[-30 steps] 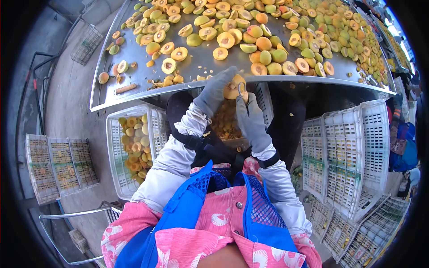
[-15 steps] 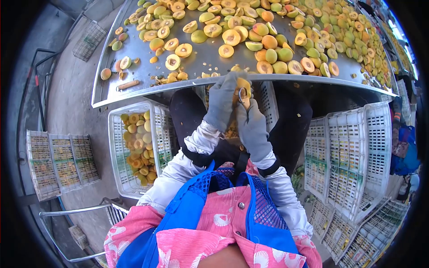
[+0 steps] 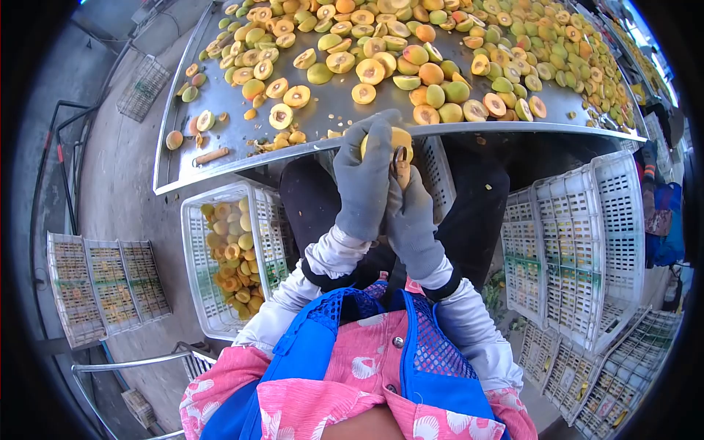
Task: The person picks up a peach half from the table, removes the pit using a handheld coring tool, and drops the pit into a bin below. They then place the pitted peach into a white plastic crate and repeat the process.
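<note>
My left hand, in a grey glove, is wrapped round a yellow peach half at the front edge of the metal table. In my right hand, also gloved, is a pitting tool with a short wooden handle and a metal loop. The loop is against the fruit or very near it; the exact contact is hidden by my fingers. Beyond my hands, many cut peaches lie on the table, several with brown stone hollows facing up.
A white crate of peach pieces stands to my left. Another wooden-handled tool lies at the table's left corner. Stacked white crates are at my right, with a co-worker's blue clothing beyond. More crates stand far left.
Both hands have turned slightly, and more of the yellow peach half shows above the loop. My view has shifted a little, so the table and crates appear displaced.
</note>
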Tool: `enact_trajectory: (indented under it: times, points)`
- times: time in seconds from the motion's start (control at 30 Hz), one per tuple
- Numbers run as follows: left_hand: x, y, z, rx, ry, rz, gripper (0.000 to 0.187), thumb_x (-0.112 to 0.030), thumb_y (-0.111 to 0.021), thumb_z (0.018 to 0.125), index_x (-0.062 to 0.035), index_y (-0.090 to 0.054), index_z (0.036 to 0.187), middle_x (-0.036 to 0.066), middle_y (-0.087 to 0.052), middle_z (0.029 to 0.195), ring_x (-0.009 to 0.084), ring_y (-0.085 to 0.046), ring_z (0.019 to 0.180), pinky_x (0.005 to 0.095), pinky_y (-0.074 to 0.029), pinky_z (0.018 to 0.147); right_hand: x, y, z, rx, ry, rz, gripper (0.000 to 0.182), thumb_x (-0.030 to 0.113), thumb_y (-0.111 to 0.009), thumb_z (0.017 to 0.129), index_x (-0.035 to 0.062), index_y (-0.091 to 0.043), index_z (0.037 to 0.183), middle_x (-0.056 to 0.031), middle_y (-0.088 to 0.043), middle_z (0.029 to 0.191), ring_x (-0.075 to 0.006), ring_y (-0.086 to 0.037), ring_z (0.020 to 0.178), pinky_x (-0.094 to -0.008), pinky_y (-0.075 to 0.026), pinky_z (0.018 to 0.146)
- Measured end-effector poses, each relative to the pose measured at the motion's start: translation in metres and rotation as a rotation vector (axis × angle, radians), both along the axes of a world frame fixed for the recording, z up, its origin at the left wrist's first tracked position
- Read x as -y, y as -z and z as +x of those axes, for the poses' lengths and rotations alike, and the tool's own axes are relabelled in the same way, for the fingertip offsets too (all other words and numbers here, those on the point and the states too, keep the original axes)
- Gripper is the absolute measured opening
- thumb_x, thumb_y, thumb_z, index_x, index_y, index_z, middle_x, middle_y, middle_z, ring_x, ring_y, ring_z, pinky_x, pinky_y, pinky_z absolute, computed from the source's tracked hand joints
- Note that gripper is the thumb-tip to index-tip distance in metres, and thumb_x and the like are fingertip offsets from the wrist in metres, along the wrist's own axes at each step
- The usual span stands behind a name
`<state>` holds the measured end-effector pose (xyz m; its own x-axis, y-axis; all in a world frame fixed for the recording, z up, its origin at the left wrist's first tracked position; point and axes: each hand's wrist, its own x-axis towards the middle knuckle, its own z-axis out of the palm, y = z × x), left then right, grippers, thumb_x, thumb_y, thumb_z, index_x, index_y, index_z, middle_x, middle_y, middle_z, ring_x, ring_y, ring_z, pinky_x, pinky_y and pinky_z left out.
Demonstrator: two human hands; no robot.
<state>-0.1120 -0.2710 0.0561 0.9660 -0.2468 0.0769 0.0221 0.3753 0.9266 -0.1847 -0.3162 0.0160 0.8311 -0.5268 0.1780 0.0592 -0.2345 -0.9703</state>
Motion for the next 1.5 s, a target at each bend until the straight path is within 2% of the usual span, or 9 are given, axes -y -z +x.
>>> enact_trajectory:
  times: [0.6,0.7,0.77,0.9,1.0,1.07,1.3,1.43,1.5]
  points:
    - [-0.004,-0.009,-0.005,-0.018,0.032,-0.03,0.024,-0.02,-0.057,0.098,0.0003,-0.065,0.107,0.004,-0.067,0.098,0.0078,-0.059,0.086,0.0219,-0.049,0.076,0.004,-0.016,-0.012,0.034,-0.072,-0.015,0.028,0.028,-0.053,0.099,-0.0003,-0.048,0.097,-0.0221,-0.059,0.07,-0.0423,-0.062,0.066,-0.0414,-0.045,0.055]
    - [-0.003,-0.012,-0.004,0.062,-0.013,0.062,0.023,-0.018,-0.057,0.097,0.0007,-0.065,0.107,0.003,-0.067,0.097,0.0071,-0.059,0.085,0.0211,-0.049,0.075,0.01,-0.027,-0.011,-0.011,-0.175,0.251,0.034,0.035,-0.05,0.1,0.0018,-0.05,0.096,-0.0104,-0.056,0.063,-0.0262,-0.056,0.049,-0.0362,-0.045,0.048]
    - [-0.005,-0.017,-0.006,0.04,0.016,0.128,0.022,-0.017,-0.056,0.097,0.0004,-0.065,0.108,0.002,-0.066,0.096,0.0066,-0.058,0.086,0.0208,-0.048,0.076,0.02,-0.075,-0.019,-0.525,-0.332,0.703,0.038,0.042,-0.046,0.101,0.0058,-0.052,0.092,-0.0003,-0.048,0.059,-0.011,-0.044,0.042,-0.0296,-0.042,0.041]
    - [-0.029,-0.045,0.005,-0.246,0.527,-0.059,0.021,-0.017,-0.057,0.097,-0.002,-0.065,0.108,0.001,-0.064,0.094,0.0068,-0.056,0.088,0.0219,-0.047,0.079,0.034,-0.077,-0.026,-0.546,-0.467,0.859,0.036,0.043,-0.044,0.1,0.0103,-0.048,0.086,0.0021,-0.041,0.054,-0.0101,-0.036,0.035,-0.0288,-0.038,0.034]
    - [-0.026,-0.033,0.007,-0.209,0.511,0.035,0.03,-0.025,-0.055,0.097,0.0003,-0.063,0.112,0.008,-0.066,0.093,0.0129,-0.061,0.08,0.0266,-0.051,0.071,0.023,-0.07,-0.025,-0.461,-0.423,0.656,0.033,0.042,-0.042,0.101,0.0137,-0.047,0.086,0.0051,-0.033,0.053,-0.0086,-0.03,0.036,-0.0272,-0.028,0.033]
    - [-0.008,-0.015,0.003,0.205,-0.007,0.455,0.025,-0.021,-0.058,0.096,0.0008,-0.063,0.106,0.007,-0.066,0.086,0.0124,-0.062,0.073,0.0262,-0.052,0.066,0.024,-0.07,-0.025,-0.534,-0.443,0.863,0.032,0.043,-0.042,0.101,0.0151,-0.047,0.086,0.0058,-0.031,0.053,-0.0079,-0.028,0.036,-0.0266,-0.025,0.034]
    - [0.001,0.001,0.014,-0.372,0.384,0.073,0.023,-0.021,-0.059,0.096,0.0013,-0.064,0.094,0.009,-0.067,0.08,0.0105,-0.061,0.063,0.0234,-0.051,0.056,0.037,-0.06,-0.02,-0.67,-0.419,1.017,0.035,0.047,-0.041,0.099,0.0147,-0.042,0.085,0.0051,-0.035,0.057,-0.0067,-0.031,0.041,-0.0267,-0.032,0.04]
    - [0.01,0.03,0.009,0.206,0.157,0.395,0.023,-0.021,-0.058,0.095,0.0004,-0.065,0.094,0.009,-0.066,0.078,0.0125,-0.063,0.066,0.0238,-0.052,0.058,0.045,-0.052,-0.025,-0.648,-0.492,1.12,0.036,0.049,-0.039,0.1,0.0155,-0.042,0.088,0.0071,-0.031,0.06,-0.0052,-0.026,0.042,-0.0245,-0.025,0.04]
    - [0.006,0.026,0.011,0.144,0.258,0.413,0.023,-0.022,-0.06,0.094,0.0,-0.066,0.095,0.007,-0.066,0.079,0.0108,-0.062,0.067,0.0232,-0.05,0.06,0.056,-0.049,-0.029,-0.668,-0.601,1.288,0.036,0.05,-0.038,0.1,0.0156,-0.042,0.088,0.0077,-0.029,0.06,-0.0045,-0.023,0.042,-0.0235,-0.022,0.04]
